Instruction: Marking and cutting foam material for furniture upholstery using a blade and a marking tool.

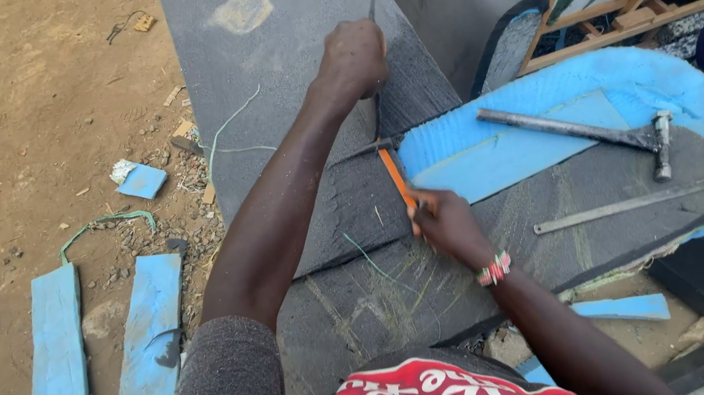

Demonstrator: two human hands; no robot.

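Ground: bare dirt (6,122), blue foam strips (54,381).
Left hand (353,59): my fist grips a thin blade on grey foam (281,57).
Right hand (447,222): clamped on orange tool (396,176).

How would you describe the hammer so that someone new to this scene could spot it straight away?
Start at the big dark grey foam slab with the curved blue foam piece on its right end. On that blue foam lies the hammer, its long dark handle running diagonally to a metal head at lower right. Unlike the flat metal strip just below it, it ends in a crosswise head.
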